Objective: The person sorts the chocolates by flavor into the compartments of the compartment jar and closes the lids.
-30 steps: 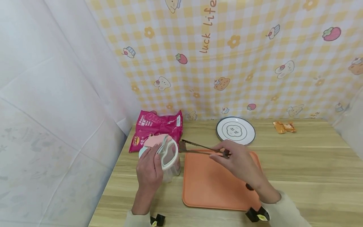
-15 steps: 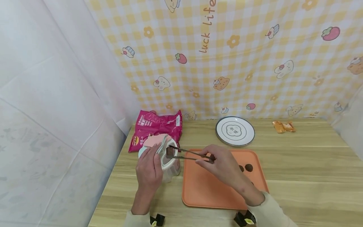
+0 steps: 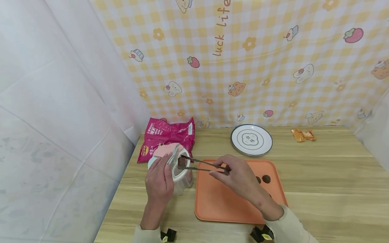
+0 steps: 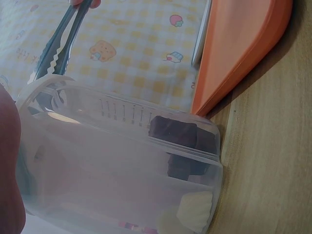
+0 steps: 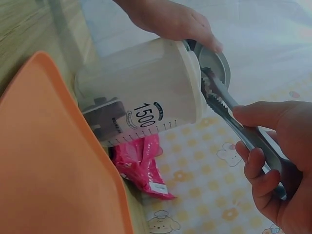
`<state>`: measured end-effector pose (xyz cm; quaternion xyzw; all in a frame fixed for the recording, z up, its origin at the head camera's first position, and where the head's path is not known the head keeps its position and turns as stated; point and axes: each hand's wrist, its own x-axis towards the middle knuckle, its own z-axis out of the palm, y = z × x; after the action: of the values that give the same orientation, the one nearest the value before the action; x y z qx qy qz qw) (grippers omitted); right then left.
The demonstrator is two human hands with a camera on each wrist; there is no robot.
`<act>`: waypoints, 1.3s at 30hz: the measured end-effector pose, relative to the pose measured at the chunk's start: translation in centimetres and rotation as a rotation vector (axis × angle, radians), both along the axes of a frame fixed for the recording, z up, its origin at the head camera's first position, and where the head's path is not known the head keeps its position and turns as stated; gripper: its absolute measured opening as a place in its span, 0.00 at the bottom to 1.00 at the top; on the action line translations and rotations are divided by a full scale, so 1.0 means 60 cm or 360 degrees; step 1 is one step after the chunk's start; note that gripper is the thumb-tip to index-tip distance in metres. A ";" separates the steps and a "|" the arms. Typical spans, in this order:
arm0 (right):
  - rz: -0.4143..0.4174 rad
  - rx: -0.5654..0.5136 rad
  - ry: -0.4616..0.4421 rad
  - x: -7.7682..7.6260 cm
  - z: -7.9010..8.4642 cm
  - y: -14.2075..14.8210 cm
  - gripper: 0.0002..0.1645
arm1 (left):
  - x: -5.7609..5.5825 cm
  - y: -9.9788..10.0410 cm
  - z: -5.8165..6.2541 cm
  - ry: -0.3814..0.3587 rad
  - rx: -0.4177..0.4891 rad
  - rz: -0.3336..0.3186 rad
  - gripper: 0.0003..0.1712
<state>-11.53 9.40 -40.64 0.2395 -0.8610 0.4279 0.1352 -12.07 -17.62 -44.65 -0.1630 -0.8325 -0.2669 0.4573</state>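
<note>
A clear plastic canister [image 3: 184,182] stands left of the tray, with a divided lid and a raised pink and pale-blue flap [image 3: 169,150]. My left hand [image 3: 159,179] rests on the lid, fingers laid straight against the flap. My right hand [image 3: 240,177] grips metal tongs [image 3: 206,166] near their joined end. Their tips reach into the canister's opening, slightly spread, a brown patch between them in the head view. Through the canister's wall in the left wrist view, dark blocks [image 4: 173,130] lie at the bottom, and a pale ridged piece [image 4: 195,209] sits in another compartment.
An orange tray [image 3: 225,206] under my right forearm bears several dark round pieces [image 3: 266,179]. Behind the canister lies a magenta snack bag [image 3: 171,131]. A white plate [image 3: 251,139] and small orange packets [image 3: 303,135] stand toward the patterned curtain [image 3: 237,67].
My right hand has moved left and slightly down, bringing the tongs' tips from beside the canister to its opening. Over the last half second it has stayed there. My left hand has kept its place.
</note>
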 end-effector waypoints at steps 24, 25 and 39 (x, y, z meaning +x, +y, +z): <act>0.0023 0.0162 -0.0016 -0.004 -0.004 0.023 0.15 | -0.001 0.000 0.000 0.0008 0.0006 -0.0010 0.22; 0.0034 0.0163 -0.0034 -0.004 -0.005 0.028 0.15 | -0.001 0.000 0.000 0.0011 0.0007 -0.0011 0.22; 0.0201 0.0174 -0.0010 -0.018 -0.050 0.165 0.19 | 0.002 -0.001 0.003 0.0019 0.0011 -0.0008 0.21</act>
<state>-12.58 19.29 -43.66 0.2992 -0.8666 0.3886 0.0920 -11.95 -17.67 -44.49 -0.1652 -0.8285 -0.2699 0.4620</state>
